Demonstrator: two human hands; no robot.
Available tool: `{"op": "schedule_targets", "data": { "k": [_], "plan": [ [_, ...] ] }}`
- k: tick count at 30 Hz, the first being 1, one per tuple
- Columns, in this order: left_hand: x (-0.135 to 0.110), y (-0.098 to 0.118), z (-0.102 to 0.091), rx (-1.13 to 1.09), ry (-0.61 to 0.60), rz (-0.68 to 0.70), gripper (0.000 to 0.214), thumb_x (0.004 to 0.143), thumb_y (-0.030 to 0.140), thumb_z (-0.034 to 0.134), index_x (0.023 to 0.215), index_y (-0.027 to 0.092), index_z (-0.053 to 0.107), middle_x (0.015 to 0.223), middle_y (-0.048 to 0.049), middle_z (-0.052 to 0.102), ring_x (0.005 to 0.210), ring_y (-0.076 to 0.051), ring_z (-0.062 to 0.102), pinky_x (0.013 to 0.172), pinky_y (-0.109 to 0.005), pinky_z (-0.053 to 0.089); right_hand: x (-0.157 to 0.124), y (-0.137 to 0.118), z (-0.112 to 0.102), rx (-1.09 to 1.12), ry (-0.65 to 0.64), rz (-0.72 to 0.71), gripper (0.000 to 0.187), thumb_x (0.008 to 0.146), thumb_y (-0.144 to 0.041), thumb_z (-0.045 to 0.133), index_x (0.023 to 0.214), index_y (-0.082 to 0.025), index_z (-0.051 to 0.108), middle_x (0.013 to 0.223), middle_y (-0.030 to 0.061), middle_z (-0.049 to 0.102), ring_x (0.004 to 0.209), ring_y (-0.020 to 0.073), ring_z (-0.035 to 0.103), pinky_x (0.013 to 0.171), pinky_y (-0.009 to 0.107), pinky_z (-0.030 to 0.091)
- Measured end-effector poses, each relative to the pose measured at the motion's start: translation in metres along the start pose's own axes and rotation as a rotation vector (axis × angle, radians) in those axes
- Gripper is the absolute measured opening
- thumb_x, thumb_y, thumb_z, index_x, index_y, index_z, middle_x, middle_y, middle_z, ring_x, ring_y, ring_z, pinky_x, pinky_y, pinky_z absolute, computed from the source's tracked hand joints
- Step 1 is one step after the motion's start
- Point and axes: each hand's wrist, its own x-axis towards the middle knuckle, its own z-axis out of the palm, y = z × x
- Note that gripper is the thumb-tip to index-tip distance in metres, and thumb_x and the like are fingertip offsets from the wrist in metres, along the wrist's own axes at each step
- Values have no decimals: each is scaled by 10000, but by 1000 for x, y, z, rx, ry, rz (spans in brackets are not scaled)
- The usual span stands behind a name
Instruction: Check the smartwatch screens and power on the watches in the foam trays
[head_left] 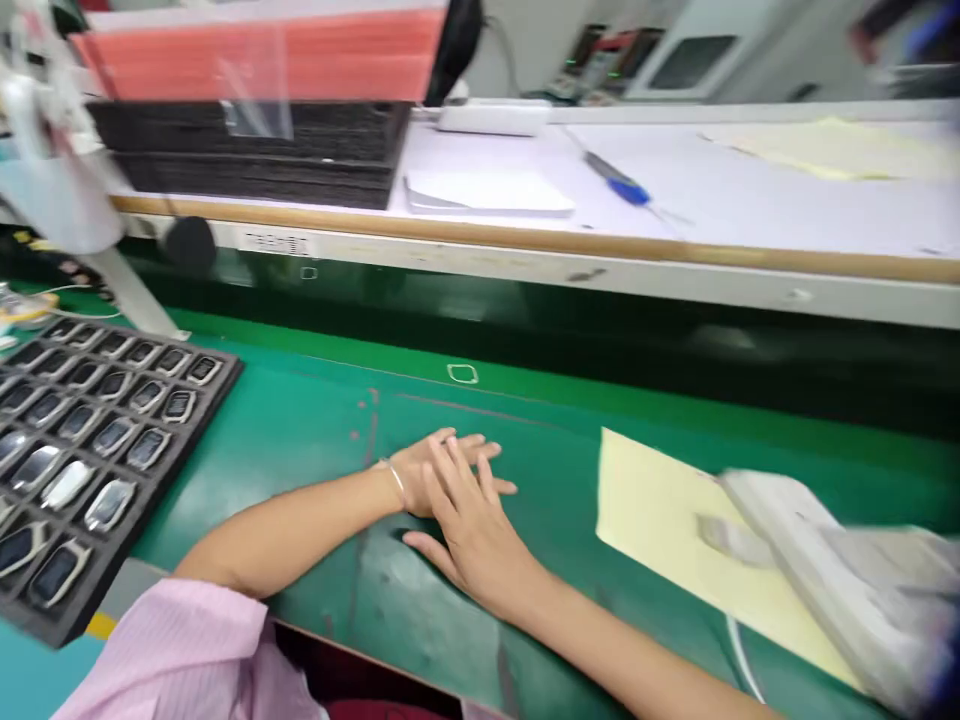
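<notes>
My left hand [420, 472] rests on the green work mat [300, 440], fingers stretched out to the right, a thin bracelet on its wrist. Across its back lie the fingers of my right hand [480, 535], which is open with the thumb apart and partly hides the left hand. I see nothing held in either one. Beyond them, at the mat's far side, lies a small pale rounded-square frame [463, 374]. A yellow sheet [652, 500] lies to the right of my hands.
On the left sits a black tray [169, 470] with several watch-like devices in its compartments. A white elongated device [795, 530], blurred, is on the right. The raised shelf [675, 200] carries stacked black and pink sheets [255, 150], white paper [487, 192] and a blue-handled tool [626, 188].
</notes>
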Motion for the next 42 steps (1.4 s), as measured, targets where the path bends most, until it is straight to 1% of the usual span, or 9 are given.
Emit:
{"op": "schedule_targets", "data": {
  "k": [2,6,13,18,22,31,36,39,42],
  "plan": [
    [15,1,3,-18,-88,131,541,952,407,619,1469,316,491,1636,-95,329,1505,-289,311,1217,-505,290,-28,-6,-6,-55,-43,93,823,1055,-448,425,1633,-117,-59,1682,198,10,1550,400,-3,1125,715,290],
    [26,1,8,-21,-132,75,496,1029,406,443,1513,294,448,1657,-139,270,1531,-329,245,1225,-566,227,-67,-22,-10,-134,-62,340,791,1062,-489,372,1638,-139,-43,1685,172,-23,1547,403,-41,1110,745,279],
    [25,5,13,-7,-93,49,502,1044,439,387,1521,293,438,1656,-122,280,1534,-318,238,1243,-548,209,-61,-31,-4,-155,17,723,832,1061,-420,415,1608,-238,-184,1667,151,-153,1521,471,-67,1060,823,234],
    [27,1,15,20,-105,70,529,1041,436,350,1545,283,398,1662,-114,261,1537,-308,235,1239,-549,227,-27,-38,-2,-99,-20,640,859,1041,-461,461,1628,-230,-123,1667,173,-129,1517,472,-93,1077,833,146],
    [21,1,28,33,-100,92,582,977,436,499,1537,306,408,1669,-58,244,1557,-282,165,1241,-571,199,14,-39,-6,-35,-99,579,800,1016,-556,465,1621,-93,220,1667,223,21,1524,473,-64,1115,805,45],
    [15,2,38,11,84,-12,545,1011,437,459,1535,295,415,1682,-73,185,1561,-271,116,1260,-536,157,45,-56,18,140,-21,284,643,1034,-597,373,1430,-127,563,1474,155,547,1473,339,354,1226,631,56],
    [18,0,26,-34,153,-17,596,956,449,523,1460,131,494,1663,-135,223,1556,-264,157,1241,-508,119,53,-20,11,201,-122,299,591,1060,-567,302,1422,-205,598,1429,95,602,1427,277,436,1236,524,185],
    [20,2,23,-39,144,-21,508,1001,416,386,1288,81,639,1594,-170,387,1495,-211,337,1238,-444,176,61,18,0,196,-282,550,543,1089,-454,232,1512,-238,496,1607,56,383,1527,302,246,1232,598,126],
    [21,0,25,-46,132,-14,664,951,535,556,1476,135,487,1603,-173,369,1511,-315,302,1240,-559,191,72,47,-6,116,-372,774,553,1092,-429,253,1607,-234,299,1678,62,173,1554,363,76,1182,715,29]
  ]
}}
